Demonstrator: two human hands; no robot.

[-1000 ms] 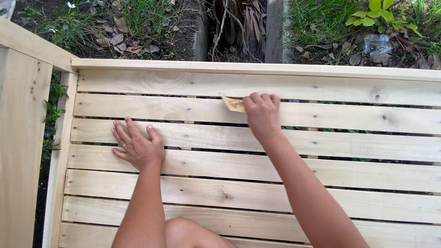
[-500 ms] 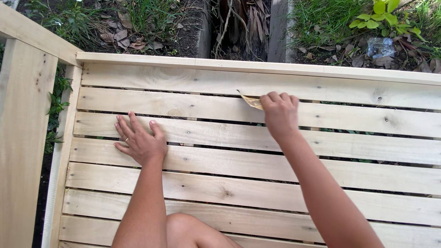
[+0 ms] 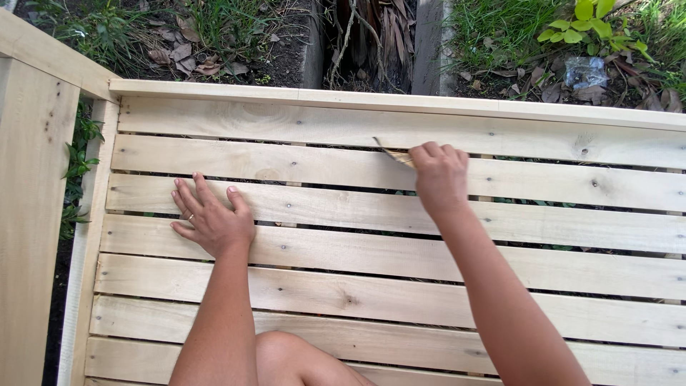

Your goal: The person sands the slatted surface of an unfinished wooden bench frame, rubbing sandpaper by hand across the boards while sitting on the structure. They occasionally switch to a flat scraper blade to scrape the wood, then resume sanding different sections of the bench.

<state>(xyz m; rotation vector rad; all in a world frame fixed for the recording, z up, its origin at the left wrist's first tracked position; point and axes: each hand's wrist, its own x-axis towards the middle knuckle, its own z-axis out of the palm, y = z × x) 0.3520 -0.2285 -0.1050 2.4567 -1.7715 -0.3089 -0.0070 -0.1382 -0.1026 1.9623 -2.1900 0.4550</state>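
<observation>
Pale slatted wooden panel (image 3: 400,300) fills the view, slats running crosswise, narrow gaps between. My left hand (image 3: 211,221) lies flat on a middle slat, fingers spread apart. My right hand (image 3: 439,175), fingers pinched on a small tan sheet, likely sandpaper (image 3: 394,154), presses it against an upper slat. Crumpled clear wrapper (image 3: 584,71) in grass beyond, top right.

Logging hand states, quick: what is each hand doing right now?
Left hand: open, flat on the slats.
Right hand: closed on sandpaper.
</observation>
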